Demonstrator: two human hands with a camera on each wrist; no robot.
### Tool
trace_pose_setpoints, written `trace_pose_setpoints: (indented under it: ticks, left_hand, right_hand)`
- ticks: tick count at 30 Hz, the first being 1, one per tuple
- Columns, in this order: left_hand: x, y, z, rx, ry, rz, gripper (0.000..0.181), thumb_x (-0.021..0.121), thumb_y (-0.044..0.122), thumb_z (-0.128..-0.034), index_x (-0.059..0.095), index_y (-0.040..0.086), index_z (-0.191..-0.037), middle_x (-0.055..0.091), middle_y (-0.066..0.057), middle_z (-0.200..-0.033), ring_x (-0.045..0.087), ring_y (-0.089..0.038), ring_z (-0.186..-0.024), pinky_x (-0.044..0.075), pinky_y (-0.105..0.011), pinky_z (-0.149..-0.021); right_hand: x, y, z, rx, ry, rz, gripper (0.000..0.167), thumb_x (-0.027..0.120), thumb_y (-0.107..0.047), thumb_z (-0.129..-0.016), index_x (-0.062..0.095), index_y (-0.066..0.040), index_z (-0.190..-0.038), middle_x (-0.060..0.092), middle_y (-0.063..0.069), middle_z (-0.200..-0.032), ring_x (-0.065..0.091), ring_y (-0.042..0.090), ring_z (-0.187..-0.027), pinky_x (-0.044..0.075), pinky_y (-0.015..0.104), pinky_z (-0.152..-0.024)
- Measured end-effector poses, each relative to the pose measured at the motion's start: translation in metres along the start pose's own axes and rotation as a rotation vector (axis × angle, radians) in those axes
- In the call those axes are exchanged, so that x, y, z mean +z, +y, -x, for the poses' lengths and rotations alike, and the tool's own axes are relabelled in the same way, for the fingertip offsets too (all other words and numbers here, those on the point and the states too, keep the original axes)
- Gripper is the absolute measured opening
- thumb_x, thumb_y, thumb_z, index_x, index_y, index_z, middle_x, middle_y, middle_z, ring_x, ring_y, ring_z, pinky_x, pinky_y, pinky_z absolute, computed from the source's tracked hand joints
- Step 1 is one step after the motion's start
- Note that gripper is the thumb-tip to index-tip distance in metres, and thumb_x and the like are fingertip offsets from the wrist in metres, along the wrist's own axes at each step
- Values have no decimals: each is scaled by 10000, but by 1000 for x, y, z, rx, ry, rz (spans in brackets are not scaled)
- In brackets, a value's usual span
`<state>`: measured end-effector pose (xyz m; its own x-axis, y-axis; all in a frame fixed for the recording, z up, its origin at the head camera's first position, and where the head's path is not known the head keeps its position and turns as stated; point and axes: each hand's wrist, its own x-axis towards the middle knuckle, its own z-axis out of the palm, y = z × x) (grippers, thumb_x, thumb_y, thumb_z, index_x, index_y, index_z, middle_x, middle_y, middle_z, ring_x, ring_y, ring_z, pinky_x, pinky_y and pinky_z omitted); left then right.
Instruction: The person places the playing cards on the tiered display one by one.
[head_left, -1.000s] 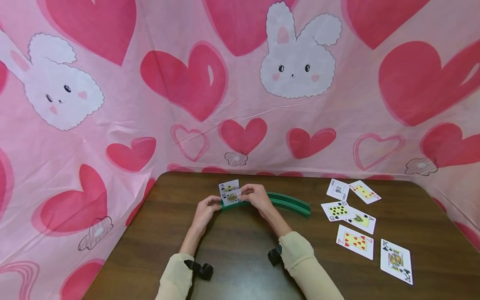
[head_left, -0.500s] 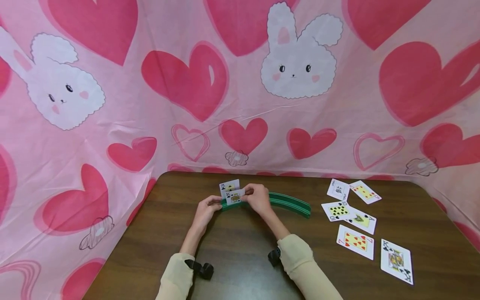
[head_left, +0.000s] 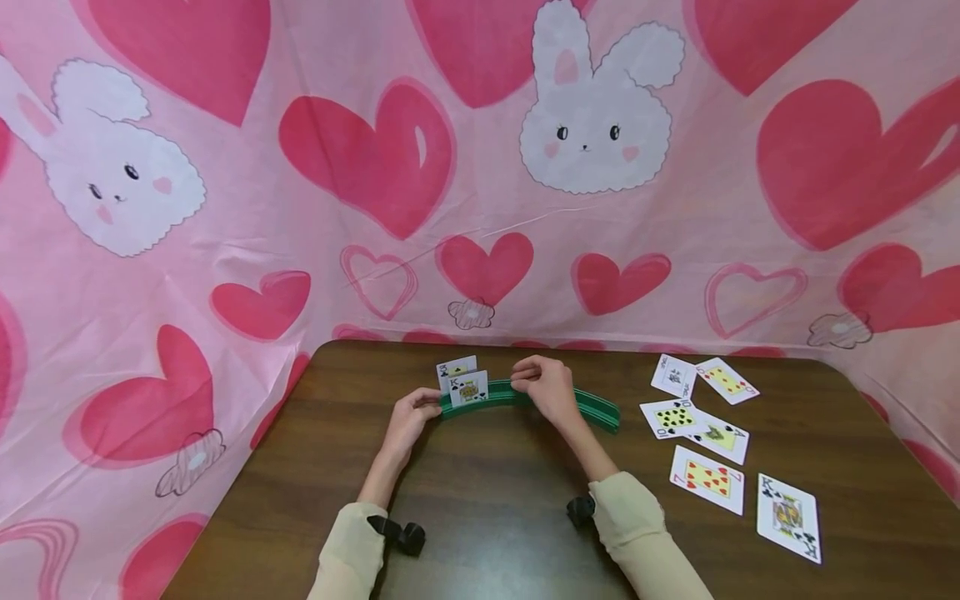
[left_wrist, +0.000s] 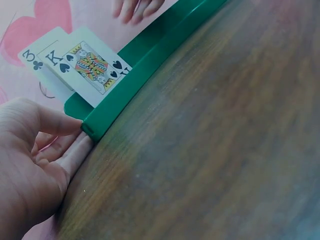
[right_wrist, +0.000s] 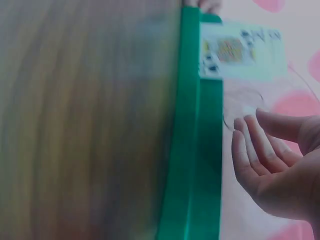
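A curved green card holder (head_left: 504, 394) lies near the back of the table. At its left end stands a king of spades (head_left: 468, 390), tilted back, with a three of clubs (left_wrist: 31, 59) partly hidden behind it. My left hand (head_left: 408, 423) grips that end of the holder, its thumb (left_wrist: 62, 122) against the end in the left wrist view. Nothing is in my right hand (head_left: 551, 392), which hovers over the holder's middle, to the right of the king. Its fingers (right_wrist: 255, 142) are loosely bent and apart from the cards.
Several face-up cards lie on the right of the table (head_left: 480, 517): a king of clubs (head_left: 789, 518), a seven of hearts (head_left: 707, 478), a ten (head_left: 667, 419) overlapping an ace (head_left: 722, 442), a joker (head_left: 671, 377) and a red-pip card (head_left: 727, 381). A pink cloth (head_left: 495, 208) hangs behind.
The right hand has slid the king of spades slightly right, let it go in the holder and moved away to the right. The left hand stays at the holder's end.
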<state>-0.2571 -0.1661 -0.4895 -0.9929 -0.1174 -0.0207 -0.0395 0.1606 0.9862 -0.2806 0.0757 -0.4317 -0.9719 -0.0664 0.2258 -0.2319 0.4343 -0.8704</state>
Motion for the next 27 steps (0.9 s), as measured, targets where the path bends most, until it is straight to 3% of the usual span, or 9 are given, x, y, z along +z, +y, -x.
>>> trace_pose_setpoints:
  ticks: [5,9,16,21,27]
  left_hand:
    - [0,1,0,0,-4,0,207,569,8,-797,640,49,-987,617,-97,-1006,561,-187,-877,418,-328,-799]
    - [0,1,0,3,-5,-6,203,573,14,-800,639,49,-989,619,-99,-1005,557,-182,-875,413,-315,-790]
    - [1,24,15,-10,-49,-20,222,540,5,-826,606,-9,-1037,589,-158,-1063,522,-221,-922,385,-327,-815]
    - [-1,15,9,-18,-46,-16,221,551,6,-821,612,-2,-1033,589,-158,-1066,532,-215,-902,394,-344,-820]
    - [-1,1,-1,-18,-24,-12,210,568,24,-816,626,31,-1018,598,-126,-1053,547,-188,-890,404,-328,-815]
  right_hand:
    - [-38,8,2,-23,40,41,185,719,-189,-730,679,-85,-877,673,22,-764,622,133,-670,482,284,-637]
    - [-66,14,6,12,45,-1,248,713,-222,-737,671,-46,-907,677,69,-788,643,152,-665,491,255,-626]
    - [-105,30,13,108,48,-123,256,665,-201,-785,637,3,-937,662,172,-829,645,288,-729,502,341,-636]
    - [-123,40,18,113,67,-86,260,648,-181,-798,622,23,-958,660,187,-831,646,281,-722,497,384,-649]
    - [-142,60,21,140,94,-80,381,661,-273,-783,601,28,-1008,673,122,-815,651,234,-711,505,316,-613]
